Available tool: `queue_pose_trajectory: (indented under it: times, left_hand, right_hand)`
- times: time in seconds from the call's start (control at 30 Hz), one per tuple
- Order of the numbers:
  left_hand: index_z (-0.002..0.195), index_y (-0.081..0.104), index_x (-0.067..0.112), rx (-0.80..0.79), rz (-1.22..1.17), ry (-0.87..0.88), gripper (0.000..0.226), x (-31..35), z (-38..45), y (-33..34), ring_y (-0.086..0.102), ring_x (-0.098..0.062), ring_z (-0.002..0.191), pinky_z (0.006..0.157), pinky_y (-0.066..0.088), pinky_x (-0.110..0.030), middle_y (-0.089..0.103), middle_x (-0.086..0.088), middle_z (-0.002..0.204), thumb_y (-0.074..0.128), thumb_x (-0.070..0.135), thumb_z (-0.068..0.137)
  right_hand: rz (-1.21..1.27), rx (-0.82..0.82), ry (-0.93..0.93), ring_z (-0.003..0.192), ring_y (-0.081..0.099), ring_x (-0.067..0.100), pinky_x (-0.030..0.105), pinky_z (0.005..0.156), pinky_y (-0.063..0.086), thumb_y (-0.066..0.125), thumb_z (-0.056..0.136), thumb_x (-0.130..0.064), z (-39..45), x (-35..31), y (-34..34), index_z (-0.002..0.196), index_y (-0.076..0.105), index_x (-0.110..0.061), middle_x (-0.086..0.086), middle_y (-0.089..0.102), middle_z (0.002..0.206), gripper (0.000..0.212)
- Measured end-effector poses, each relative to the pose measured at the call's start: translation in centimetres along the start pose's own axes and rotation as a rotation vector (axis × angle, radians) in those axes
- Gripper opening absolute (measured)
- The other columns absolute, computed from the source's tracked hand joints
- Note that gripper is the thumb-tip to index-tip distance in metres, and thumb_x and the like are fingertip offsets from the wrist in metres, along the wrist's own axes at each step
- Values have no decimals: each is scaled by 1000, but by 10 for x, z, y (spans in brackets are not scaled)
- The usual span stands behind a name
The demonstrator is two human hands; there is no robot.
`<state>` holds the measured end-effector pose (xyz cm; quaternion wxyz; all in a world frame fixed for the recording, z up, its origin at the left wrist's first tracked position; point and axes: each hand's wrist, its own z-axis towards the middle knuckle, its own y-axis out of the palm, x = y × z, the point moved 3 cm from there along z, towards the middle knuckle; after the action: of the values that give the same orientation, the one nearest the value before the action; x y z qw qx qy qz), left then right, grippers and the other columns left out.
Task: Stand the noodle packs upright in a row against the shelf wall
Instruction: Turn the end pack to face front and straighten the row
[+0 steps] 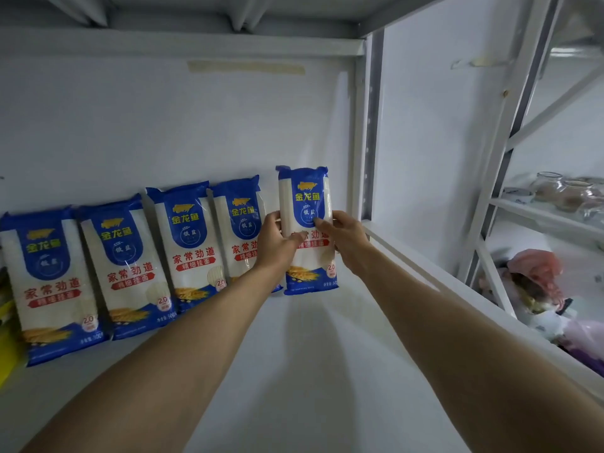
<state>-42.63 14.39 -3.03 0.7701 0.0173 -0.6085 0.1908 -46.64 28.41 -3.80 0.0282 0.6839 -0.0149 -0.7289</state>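
White metal shelf (294, 371), back wall (196, 132) white. Four blue-and-white plastic noodle packs (130, 269) stand upright in a row, leaning on the wall, edges touching or overlapping. Fifth blue-and-white noodle pack (305, 204), upright at the right end of the row just beside the fourth, base on the shelf. Left hand (277, 241) clamps its left edge, right hand (343, 240) its right edge; each grip closed on the fifth pack. Neighbouring rack, right: glass jars (555, 189), pink plastic bag (539, 266).
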Motion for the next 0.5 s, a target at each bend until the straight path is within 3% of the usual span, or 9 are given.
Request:
queue_pose_trajectory:
  times: [0.13,0.27,0.5]
  left_hand:
    - [125,51,13,56,52,6,48,-8,16,7,65,-26,109,83,52,-35,65,-9,122,71,16,82]
    - [124,51,13,86,77,4,44,-19,30,11,64,-27,111,90,53,-40,65,-9,123,69,12,83]
    - [126,49,10,80,171,-9,41,-31,43,13,60,-29,119,95,51,-43,60,-11,129,64,14,88]
  right_hand:
    - [2,27,-53,82,69,18,32,68,57,66,89,-15,9,2,9,108,56,-18,0,69,95,22]
    - [-51,53,-49,93,66,23,41,84,56,62,92,-13,20,10,18,123,53,-11,9,68,112,32]
    - [-118,74,-6,94,63,20,39,84,54,56,96,-20,30,19,26,131,49,-14,12,65,121,37]
